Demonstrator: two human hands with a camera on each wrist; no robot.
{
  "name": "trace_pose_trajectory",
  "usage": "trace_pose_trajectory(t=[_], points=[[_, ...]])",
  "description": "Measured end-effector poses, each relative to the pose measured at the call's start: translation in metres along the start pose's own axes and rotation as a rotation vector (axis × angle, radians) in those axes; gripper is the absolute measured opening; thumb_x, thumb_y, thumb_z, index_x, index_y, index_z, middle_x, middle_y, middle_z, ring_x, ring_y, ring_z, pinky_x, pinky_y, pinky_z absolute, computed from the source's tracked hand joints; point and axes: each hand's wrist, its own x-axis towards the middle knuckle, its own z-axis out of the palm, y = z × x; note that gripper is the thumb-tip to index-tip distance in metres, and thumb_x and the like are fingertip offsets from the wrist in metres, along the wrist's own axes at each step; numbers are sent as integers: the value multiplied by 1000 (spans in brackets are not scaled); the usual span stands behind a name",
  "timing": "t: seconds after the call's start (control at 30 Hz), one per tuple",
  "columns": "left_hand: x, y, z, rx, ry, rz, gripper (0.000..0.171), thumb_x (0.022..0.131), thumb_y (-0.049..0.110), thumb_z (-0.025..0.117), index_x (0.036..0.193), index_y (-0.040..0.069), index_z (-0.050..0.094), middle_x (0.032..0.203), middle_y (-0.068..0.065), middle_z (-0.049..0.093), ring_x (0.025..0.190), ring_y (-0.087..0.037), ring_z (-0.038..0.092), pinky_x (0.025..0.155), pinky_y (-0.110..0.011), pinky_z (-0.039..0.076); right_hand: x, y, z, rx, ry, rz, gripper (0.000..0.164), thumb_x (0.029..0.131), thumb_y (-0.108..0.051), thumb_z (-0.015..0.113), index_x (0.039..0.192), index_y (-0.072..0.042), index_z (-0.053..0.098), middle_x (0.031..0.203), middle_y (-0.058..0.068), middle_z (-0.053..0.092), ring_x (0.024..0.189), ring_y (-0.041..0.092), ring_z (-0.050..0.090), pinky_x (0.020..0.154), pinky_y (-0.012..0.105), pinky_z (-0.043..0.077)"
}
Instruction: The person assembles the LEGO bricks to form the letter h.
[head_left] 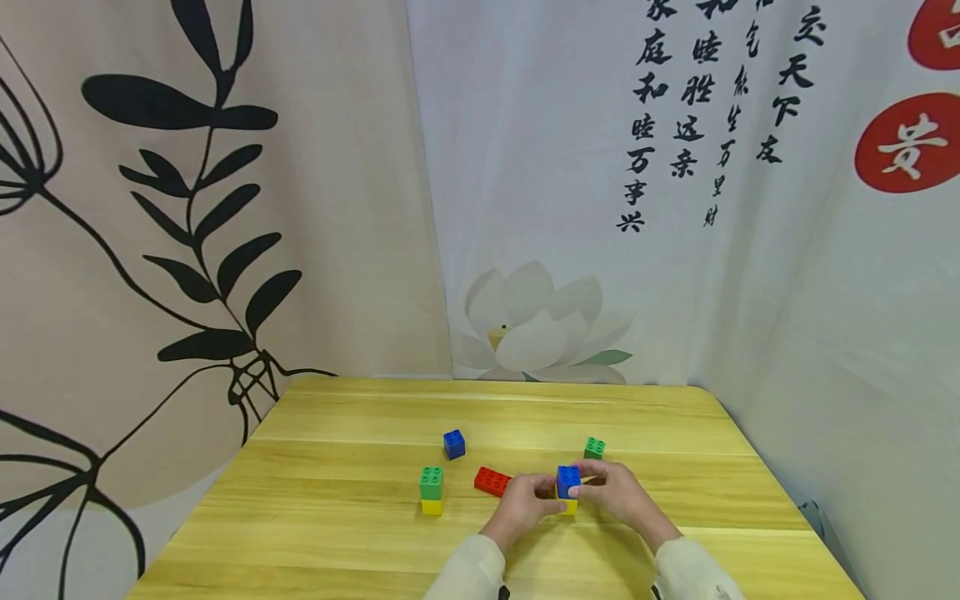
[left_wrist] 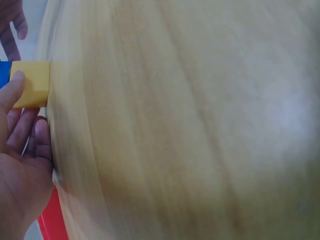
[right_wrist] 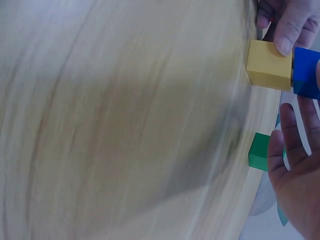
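Note:
Near the front of the table, my left hand (head_left: pixel 522 506) pinches a yellow toy building block (right_wrist: pixel 269 65), its thumb flat against one side. My right hand (head_left: pixel 621 497) holds a blue block (head_left: pixel 567 477) directly above the yellow one. In the right wrist view a thin gap shows between the two blocks. The yellow block stands on the table. Just left of the left hand lies a red block (head_left: pixel 491 481), partly hidden by that hand in the left wrist view. Behind the right hand sits a green block (head_left: pixel 595 447).
To the left, a green block (head_left: pixel 431 480) is stacked on a yellow block (head_left: pixel 431 507). Another blue block (head_left: pixel 453 444) stands farther back on the wooden table (head_left: pixel 337 467). Printed curtains (head_left: pixel 360 208) hang behind the table's far edge.

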Motion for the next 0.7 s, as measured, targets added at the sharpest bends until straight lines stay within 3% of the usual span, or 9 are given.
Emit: trace_pose_trajectory(t=[0.5, 0.7], points=[[0, 0, -1, -13, -3, -8, 25, 81, 8, 82, 106, 9, 76, 92, 5, 72, 86, -10, 64, 83, -36, 54, 5, 2, -1, -50, -39, -9, 47, 87, -22, 78, 125, 2, 64, 115, 14, 67, 99, 28, 64, 81, 40, 56], [1, 0, -1, -18, -10, -30, 25, 82, 10, 82, 106, 12, 77, 93, 7, 72, 87, -10, 63, 85, -38, 53, 5, 6, -2, -55, -29, -10, 46, 88, -23, 77, 126, 0, 65, 115, 12, 67, 97, 25, 64, 79, 40, 55]])
